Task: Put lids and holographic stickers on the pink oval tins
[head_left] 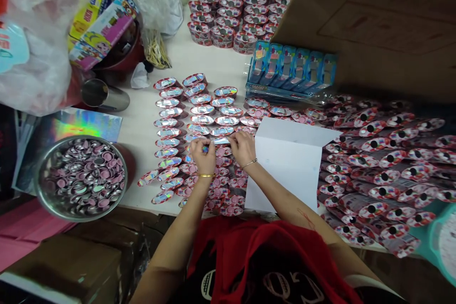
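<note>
Rows of small round tins with shiny holographic lids lie on the white table. My left hand and my right hand are both curled in a pinch over one lid between them, at the near end of the rows. Each wrist wears a thin gold bangle. Pink open tins lie under my forearms. What exactly the left fingers pinch is too small to make out.
A steel bowl of pink and silver lids stands at the left. A folded white sheet lies right of my hands, beside many pink packets. A blue display box, stacked tins, a cardboard box and plastic bags crowd the back.
</note>
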Demonstrator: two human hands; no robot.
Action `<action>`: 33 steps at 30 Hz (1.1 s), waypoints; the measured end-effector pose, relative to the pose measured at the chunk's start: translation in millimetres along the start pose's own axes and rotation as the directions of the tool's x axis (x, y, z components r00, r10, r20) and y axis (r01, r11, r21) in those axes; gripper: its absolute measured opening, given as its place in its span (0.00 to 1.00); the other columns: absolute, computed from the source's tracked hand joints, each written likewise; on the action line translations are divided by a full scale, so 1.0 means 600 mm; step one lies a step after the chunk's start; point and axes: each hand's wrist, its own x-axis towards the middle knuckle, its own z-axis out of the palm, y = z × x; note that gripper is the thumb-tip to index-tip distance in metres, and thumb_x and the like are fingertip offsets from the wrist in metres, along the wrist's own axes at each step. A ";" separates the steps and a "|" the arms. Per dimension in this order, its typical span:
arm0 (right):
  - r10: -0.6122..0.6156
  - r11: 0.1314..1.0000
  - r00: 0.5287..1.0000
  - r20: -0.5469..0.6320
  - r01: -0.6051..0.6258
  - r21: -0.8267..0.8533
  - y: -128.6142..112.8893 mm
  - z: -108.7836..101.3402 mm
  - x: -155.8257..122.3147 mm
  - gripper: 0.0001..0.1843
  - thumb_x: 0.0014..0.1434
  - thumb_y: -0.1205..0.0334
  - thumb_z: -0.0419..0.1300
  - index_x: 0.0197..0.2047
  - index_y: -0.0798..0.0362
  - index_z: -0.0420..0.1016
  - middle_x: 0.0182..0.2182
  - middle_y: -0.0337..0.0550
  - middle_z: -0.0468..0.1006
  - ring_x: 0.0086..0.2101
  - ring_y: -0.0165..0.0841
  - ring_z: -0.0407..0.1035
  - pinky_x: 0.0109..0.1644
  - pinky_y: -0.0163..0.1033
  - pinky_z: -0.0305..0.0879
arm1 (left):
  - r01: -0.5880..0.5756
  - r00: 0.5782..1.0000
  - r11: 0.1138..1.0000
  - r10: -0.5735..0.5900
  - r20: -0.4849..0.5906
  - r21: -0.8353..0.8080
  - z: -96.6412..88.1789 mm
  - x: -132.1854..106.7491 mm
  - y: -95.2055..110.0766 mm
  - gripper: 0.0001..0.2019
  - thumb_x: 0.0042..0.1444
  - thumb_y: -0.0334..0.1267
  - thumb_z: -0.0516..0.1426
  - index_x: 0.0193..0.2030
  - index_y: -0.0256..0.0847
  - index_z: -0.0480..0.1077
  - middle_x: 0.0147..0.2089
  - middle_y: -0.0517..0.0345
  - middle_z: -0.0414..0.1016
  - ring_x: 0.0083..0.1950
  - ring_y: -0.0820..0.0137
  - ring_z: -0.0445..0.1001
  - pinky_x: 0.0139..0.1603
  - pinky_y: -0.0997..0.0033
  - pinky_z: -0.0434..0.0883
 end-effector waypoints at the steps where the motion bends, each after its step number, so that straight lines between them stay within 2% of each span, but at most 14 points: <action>1: -0.028 0.995 0.999 0.015 0.029 -0.091 0.000 0.002 0.002 0.12 0.65 0.57 0.51 0.34 0.52 0.72 0.36 0.47 0.75 0.41 0.39 0.64 0.46 0.44 0.55 | -0.006 1.000 0.998 0.006 -0.002 0.070 0.002 0.000 -0.001 0.05 0.53 0.38 0.59 0.30 0.41 0.70 0.40 0.56 0.69 0.47 0.65 0.67 0.54 0.60 0.62; 6: -0.100 0.943 0.991 0.091 0.124 -0.310 0.009 0.025 0.007 0.15 0.68 0.59 0.47 0.39 0.54 0.73 0.39 0.50 0.75 0.44 0.41 0.62 0.47 0.45 0.52 | -0.017 0.999 0.953 0.002 0.050 0.301 0.011 -0.004 -0.006 0.03 0.53 0.37 0.58 0.32 0.41 0.71 0.45 0.52 0.69 0.51 0.59 0.65 0.54 0.56 0.58; 9: -0.123 0.934 0.987 0.099 0.149 -0.325 0.010 0.036 0.005 0.15 0.67 0.64 0.45 0.47 0.55 0.72 0.42 0.52 0.75 0.45 0.42 0.62 0.47 0.45 0.52 | -0.002 0.997 0.935 -0.024 0.069 0.354 0.015 -0.004 -0.003 0.04 0.53 0.37 0.58 0.35 0.41 0.69 0.47 0.50 0.67 0.53 0.56 0.64 0.53 0.54 0.59; 11: -0.146 0.939 0.987 0.070 0.161 -0.304 0.004 0.027 0.000 0.19 0.66 0.67 0.44 0.55 0.56 0.68 0.45 0.53 0.74 0.46 0.42 0.62 0.48 0.45 0.53 | 0.030 0.998 0.928 -0.051 0.048 0.371 0.014 -0.001 0.000 0.11 0.50 0.37 0.59 0.41 0.40 0.68 0.48 0.48 0.67 0.54 0.53 0.63 0.53 0.51 0.59; 13: -0.185 0.941 0.983 0.005 0.179 -0.288 -0.005 -0.003 -0.003 0.22 0.65 0.66 0.45 0.61 0.55 0.63 0.49 0.54 0.72 0.48 0.43 0.61 0.51 0.47 0.53 | 0.050 0.997 0.927 -0.068 0.035 0.372 0.009 0.007 0.002 0.20 0.48 0.38 0.61 0.48 0.39 0.65 0.52 0.44 0.66 0.56 0.50 0.62 0.54 0.48 0.59; 15: -0.196 0.940 0.975 -0.102 0.157 -0.304 -0.006 -0.053 -0.003 0.25 0.65 0.60 0.45 0.64 0.52 0.60 0.55 0.54 0.68 0.53 0.46 0.57 0.55 0.50 0.50 | 0.022 0.998 0.939 -0.040 0.047 0.344 0.002 0.018 0.005 0.26 0.47 0.39 0.62 0.53 0.38 0.63 0.55 0.42 0.65 0.57 0.49 0.62 0.55 0.46 0.58; 18: -0.094 0.928 0.955 -0.281 -0.018 -0.371 0.020 -0.142 -0.002 0.28 0.65 0.54 0.45 0.66 0.52 0.57 0.59 0.55 0.62 0.59 0.52 0.49 0.58 0.57 0.45 | -0.108 0.991 0.981 0.094 0.093 0.161 0.002 0.040 0.020 0.21 0.51 0.41 0.60 0.51 0.38 0.65 0.51 0.45 0.69 0.53 0.56 0.66 0.55 0.52 0.61; 20: -0.029 0.903 0.951 -0.308 -0.107 -0.416 0.054 -0.189 -0.014 0.24 0.64 0.56 0.47 0.60 0.53 0.64 0.54 0.56 0.67 0.56 0.52 0.53 0.58 0.58 0.45 | -0.186 0.969 0.982 0.190 0.157 -0.042 0.015 0.056 0.046 0.15 0.55 0.43 0.57 0.46 0.38 0.67 0.45 0.49 0.71 0.47 0.63 0.69 0.52 0.60 0.66; 22: -0.007 0.885 0.969 -0.247 -0.109 -0.452 0.090 -0.217 -0.045 0.17 0.64 0.59 0.48 0.49 0.53 0.73 0.43 0.54 0.73 0.48 0.47 0.60 0.56 0.55 0.49 | -0.218 0.930 0.953 0.269 0.249 -0.212 0.039 0.066 0.084 0.12 0.58 0.44 0.55 0.44 0.38 0.69 0.42 0.52 0.73 0.43 0.68 0.71 0.48 0.66 0.68; 25: -0.048 0.902 0.988 -0.149 -0.021 -0.432 0.128 -0.221 -0.114 0.14 0.64 0.61 0.48 0.39 0.53 0.74 0.34 0.49 0.73 0.39 0.40 0.64 0.49 0.47 0.56 | -0.282 0.843 0.907 0.390 0.369 -0.313 0.088 0.068 0.150 0.13 0.60 0.45 0.53 0.43 0.39 0.70 0.41 0.54 0.75 0.42 0.70 0.72 0.45 0.70 0.69; 27: -0.083 0.917 0.977 -0.196 -0.002 -0.399 0.140 -0.215 -0.149 0.13 0.64 0.60 0.49 0.45 0.52 0.73 0.38 0.50 0.73 0.41 0.40 0.64 0.48 0.45 0.58 | -0.375 0.775 0.879 0.471 0.420 -0.294 0.123 0.064 0.187 0.14 0.61 0.45 0.53 0.44 0.39 0.71 0.43 0.52 0.75 0.45 0.67 0.72 0.47 0.67 0.68; 30: -0.043 0.888 0.927 -0.374 -0.136 -0.438 0.157 -0.226 -0.146 0.24 0.63 0.54 0.50 0.60 0.54 0.64 0.51 0.57 0.69 0.52 0.46 0.60 0.54 0.50 0.55 | -0.542 0.658 0.829 0.522 0.543 -0.139 0.162 0.056 0.221 0.17 0.57 0.43 0.56 0.52 0.39 0.70 0.49 0.49 0.75 0.52 0.59 0.70 0.54 0.58 0.64; 32: -0.004 0.846 0.903 -0.429 -0.226 -0.483 0.173 -0.248 -0.114 0.30 0.62 0.52 0.51 0.65 0.56 0.58 0.58 0.59 0.64 0.58 0.51 0.53 0.58 0.55 0.49 | -0.652 0.542 0.756 0.520 0.660 -0.060 0.167 0.051 0.230 0.16 0.56 0.38 0.56 0.52 0.41 0.71 0.49 0.49 0.75 0.53 0.57 0.69 0.55 0.53 0.60; 33: -0.003 0.838 0.912 -0.409 -0.220 -0.499 0.182 -0.261 -0.097 0.30 0.62 0.52 0.51 0.64 0.56 0.58 0.58 0.59 0.64 0.58 0.51 0.52 0.60 0.57 0.47 | -0.700 0.467 0.712 0.521 0.715 -0.061 0.162 0.049 0.232 0.14 0.57 0.36 0.55 0.49 0.42 0.73 0.46 0.50 0.76 0.52 0.57 0.70 0.55 0.52 0.59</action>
